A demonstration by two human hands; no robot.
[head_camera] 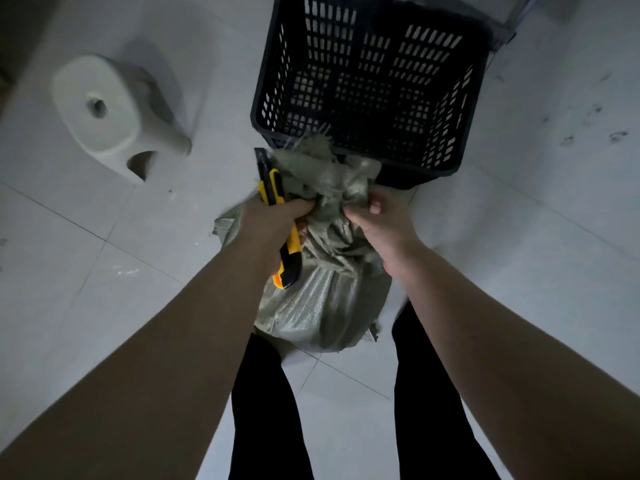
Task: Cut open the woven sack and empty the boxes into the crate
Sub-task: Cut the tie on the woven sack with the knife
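A grey-green woven sack (pixel 322 306) stands on the floor between my legs, its gathered neck bunched at the top. My left hand (pixel 273 220) grips the neck's left side and also holds a yellow and black utility knife (pixel 277 216), which points away from me. My right hand (pixel 381 216) pinches the neck's right side. A dark slatted plastic crate (pixel 446 147) stands just beyond the sack, and nothing shows inside it. The boxes are hidden inside the sack.
A white plastic stool (pixel 104 109) stands on the pale tiled floor to the left of the crate. My legs in black trousers (pixel 263 410) stand on either side of the sack's base. Dark scuff marks dot the floor at the right.
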